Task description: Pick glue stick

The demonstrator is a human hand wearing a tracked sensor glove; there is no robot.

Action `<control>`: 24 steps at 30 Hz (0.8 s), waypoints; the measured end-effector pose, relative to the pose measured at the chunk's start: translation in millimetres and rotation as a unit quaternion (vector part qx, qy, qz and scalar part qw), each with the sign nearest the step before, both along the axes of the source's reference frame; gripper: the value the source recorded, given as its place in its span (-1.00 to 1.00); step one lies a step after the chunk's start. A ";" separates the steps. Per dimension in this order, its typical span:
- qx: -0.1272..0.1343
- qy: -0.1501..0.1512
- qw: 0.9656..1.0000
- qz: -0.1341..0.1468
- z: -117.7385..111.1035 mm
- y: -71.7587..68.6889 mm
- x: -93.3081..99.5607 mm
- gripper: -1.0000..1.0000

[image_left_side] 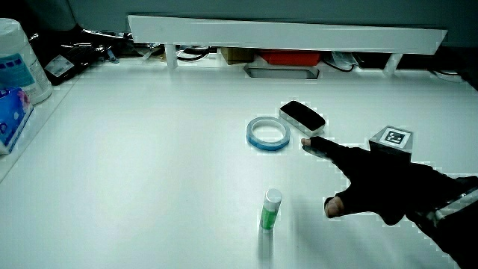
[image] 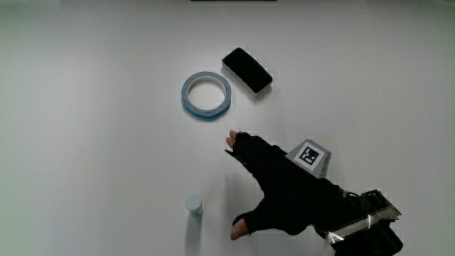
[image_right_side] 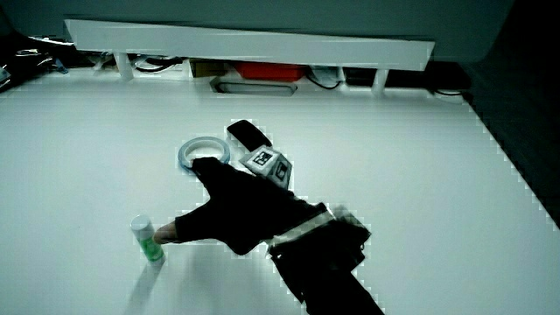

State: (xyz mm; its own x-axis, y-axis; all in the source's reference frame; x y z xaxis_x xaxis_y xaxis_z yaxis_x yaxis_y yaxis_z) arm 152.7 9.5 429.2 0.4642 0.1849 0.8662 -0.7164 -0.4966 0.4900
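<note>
I see the hand (image: 284, 188) low over the table (image: 92, 107), its grip spread wide: the index finger (image: 238, 140) points toward the tape ring (image: 206, 94), and the thumb (image: 242, 226) reaches out toward the glue stick (image: 193, 206). The grip holds nothing.

The glue stick stands upright on the table, white cap up, with a green body visible in a side view (image_left_side: 270, 209). It is nearer to the person than the tape ring. In the main view there is a clear gap of table between the thumb tip and the stick. In a side view (image_right_side: 147, 240) the thumb tip (image_right_side: 166, 233) appears just beside the stick, possibly touching it; I cannot tell contact from that view.

The tape ring lies flat, pale blue. A black eraser (image: 247, 70) lies just beside it, a little farther from the person. The index fingertip is near the ring but apart from it.

The patterned cube (image: 311, 156) sits on the back of the hand. The forearm (image: 362, 227) runs off toward the person. A low white partition (image_left_side: 284, 33) shows in both side views.
</note>
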 end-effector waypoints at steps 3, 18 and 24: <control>0.001 -0.008 1.000 -0.011 9.0 3.8 -9.0 0.00; -0.012 -0.033 0.998 -0.053 43.0 22.6 -49.4 0.00; -0.016 -0.042 0.997 -0.070 54.6 31.5 -66.8 0.00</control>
State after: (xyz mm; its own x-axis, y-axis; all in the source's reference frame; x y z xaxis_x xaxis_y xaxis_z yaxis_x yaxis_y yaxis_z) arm 85.9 41.0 483.8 0.4144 0.1514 0.8974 -0.8167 -0.3732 0.4401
